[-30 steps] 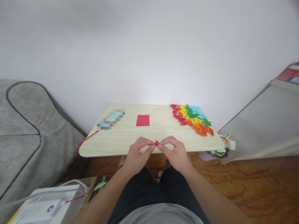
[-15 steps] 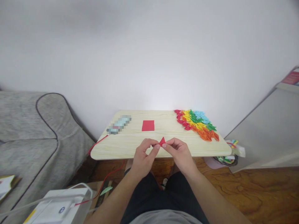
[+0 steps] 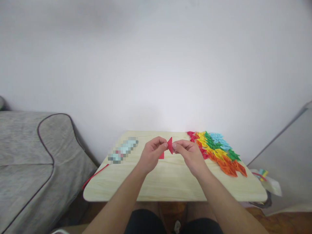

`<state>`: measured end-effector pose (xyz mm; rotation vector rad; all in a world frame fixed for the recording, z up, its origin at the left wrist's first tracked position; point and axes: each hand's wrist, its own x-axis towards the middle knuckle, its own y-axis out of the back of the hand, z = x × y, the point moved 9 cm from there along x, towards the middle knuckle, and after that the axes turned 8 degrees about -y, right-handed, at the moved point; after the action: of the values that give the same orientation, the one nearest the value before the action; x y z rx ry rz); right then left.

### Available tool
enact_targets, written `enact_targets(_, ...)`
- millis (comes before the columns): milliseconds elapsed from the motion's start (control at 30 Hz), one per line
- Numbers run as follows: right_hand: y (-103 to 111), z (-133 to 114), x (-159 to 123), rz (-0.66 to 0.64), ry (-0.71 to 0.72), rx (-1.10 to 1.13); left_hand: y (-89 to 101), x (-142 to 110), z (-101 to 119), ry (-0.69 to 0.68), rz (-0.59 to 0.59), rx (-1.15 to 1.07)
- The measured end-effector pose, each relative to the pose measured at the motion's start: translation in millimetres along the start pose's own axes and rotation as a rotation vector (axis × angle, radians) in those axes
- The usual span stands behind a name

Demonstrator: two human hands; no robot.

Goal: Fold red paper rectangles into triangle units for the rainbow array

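Between my hands is a small red folded paper (image 3: 170, 145), pointed at top and bottom, held above the table. My left hand (image 3: 153, 152) pinches its left side between thumb and fingertips. On the opposite side, the thumb and fingers of my right hand (image 3: 190, 152) are closed on the same paper. A flat red paper square (image 3: 161, 156) lies on the table behind my left hand, mostly hidden by it. To the right, several folded paper pieces in red, orange, yellow, green and light blue (image 3: 215, 146) lie in slanting rows.
A pale wooden table (image 3: 170, 185) stands against a white wall. A pixelated phone-like object (image 3: 123, 150) lies at its left, with a red cable (image 3: 95, 175) over the edge. A grey sofa (image 3: 65, 156) is on the left; a bin (image 3: 263, 203) is at the right.
Both hands have risen with the folded paper, which now shows as a larger, turned triangular shape. The camera has tilted up, so the table sits lower. My left hand now covers most of the red square.
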<state>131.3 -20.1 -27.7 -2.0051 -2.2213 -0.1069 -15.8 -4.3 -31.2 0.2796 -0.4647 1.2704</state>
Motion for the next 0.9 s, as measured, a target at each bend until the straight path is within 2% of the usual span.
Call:
enact_targets(100, 0.5, -7.1, 26.3, -0.006, 0.036, 0.036, 6.3, 28.1, -1.3, -0.024, -0.002, -0.040)
enact_targets(200, -3.5, -14.4, 48.0, -0.070, 0.053, 0.101, 10.1, 51.6, -0.7, -0.049, -0.027, -0.079)
enact_targets(300, -7.7, -20.3, 66.0, -0.124, 0.056, 0.159, 12.9, 69.6, 1.8, -0.066, -0.064, -0.118)
enact_targets(433, -8.9, -28.6, 85.4, -0.105, 0.072, 0.160, 20.4, 88.5, 6.9, -0.087, -0.078, -0.138)
enact_targets(667, 0.6, -41.0, 99.8, 0.106, 0.158, 0.064, 32.4, 108.1, 12.4, -0.105, -0.050, -0.073)
enact_targets(900, 7.6, -39.3, 109.7, 0.063, 0.225, -0.011, 35.0, 112.8, 6.5, -0.115, -0.027, 0.094)
